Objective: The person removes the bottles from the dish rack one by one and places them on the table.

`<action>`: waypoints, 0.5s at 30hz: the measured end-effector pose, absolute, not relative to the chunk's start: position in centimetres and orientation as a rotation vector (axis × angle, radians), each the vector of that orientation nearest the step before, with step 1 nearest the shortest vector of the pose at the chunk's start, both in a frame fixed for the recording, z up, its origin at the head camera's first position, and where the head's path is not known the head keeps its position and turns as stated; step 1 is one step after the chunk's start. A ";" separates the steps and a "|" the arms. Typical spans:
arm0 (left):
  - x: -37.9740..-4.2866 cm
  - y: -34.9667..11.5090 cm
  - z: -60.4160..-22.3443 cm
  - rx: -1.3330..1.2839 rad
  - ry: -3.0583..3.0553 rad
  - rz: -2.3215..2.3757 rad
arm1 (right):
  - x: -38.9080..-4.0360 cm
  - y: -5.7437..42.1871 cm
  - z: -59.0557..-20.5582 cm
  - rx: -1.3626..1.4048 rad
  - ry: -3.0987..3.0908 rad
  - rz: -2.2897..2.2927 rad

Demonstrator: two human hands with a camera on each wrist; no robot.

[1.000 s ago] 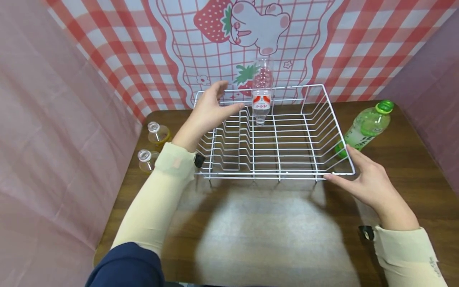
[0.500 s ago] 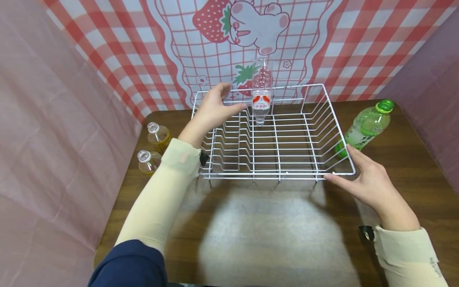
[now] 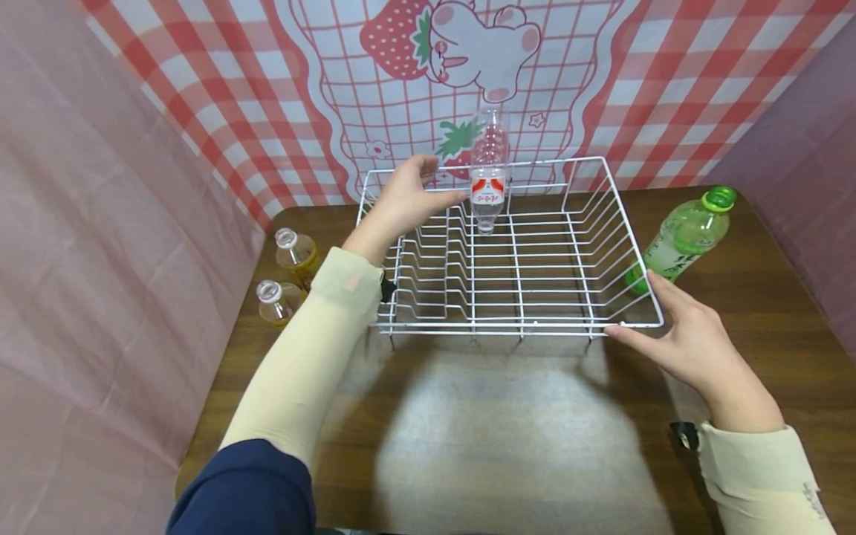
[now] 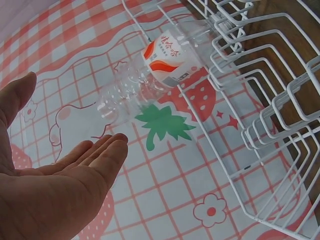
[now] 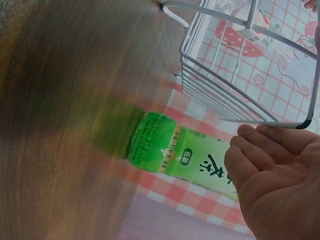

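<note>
A clear plastic bottle (image 3: 488, 167) with a red-and-white label stands neck down at the back of a white wire dish rack (image 3: 518, 325). My left hand (image 3: 409, 197) is over the rack's back left part, thumb and fingers spread, with the thumb tip close to the bottle. In the left wrist view the bottle (image 4: 145, 75) lies beyond the fingertips, apart from them. At the rack's near right corner is my right hand (image 3: 692, 342), its thumb by the front rim and its straight fingers along the right side. The right wrist view hides its thumb.
A green tea bottle (image 3: 685, 230) stands right of the rack, just beyond my right fingers. Two clear bottles, one behind (image 3: 296, 251) and one nearer (image 3: 277, 301), stand at the left table edge. A checked cloth (image 3: 675, 89) hangs behind the wooden table (image 3: 521, 438).
My left hand has moved a little to the right over the rack, bringing the thumb nearer the clear bottle. The right hand, rack and bottles have stayed in place.
</note>
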State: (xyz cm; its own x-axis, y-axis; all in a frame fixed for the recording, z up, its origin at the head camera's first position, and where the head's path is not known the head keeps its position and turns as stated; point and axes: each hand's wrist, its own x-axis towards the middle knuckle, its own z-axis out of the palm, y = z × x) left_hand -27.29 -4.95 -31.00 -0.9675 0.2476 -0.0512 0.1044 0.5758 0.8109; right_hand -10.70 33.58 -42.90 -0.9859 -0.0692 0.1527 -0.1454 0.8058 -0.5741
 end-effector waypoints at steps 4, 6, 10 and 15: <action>-27.7 -4.8 -31.2 0.282 2.623 1.365 | -10.7 33.6 -42.8 0.170 -2.865 0.925; -28.0 -4.7 -31.4 0.277 2.618 1.369 | -10.7 33.6 -42.8 0.165 -2.869 0.921; -28.5 -4.6 -31.9 0.260 2.612 1.374 | -10.7 33.7 -42.8 0.157 -2.874 0.918; -29.1 -4.5 -32.6 0.250 2.631 1.350 | -10.7 33.6 -43.0 0.164 -2.870 0.934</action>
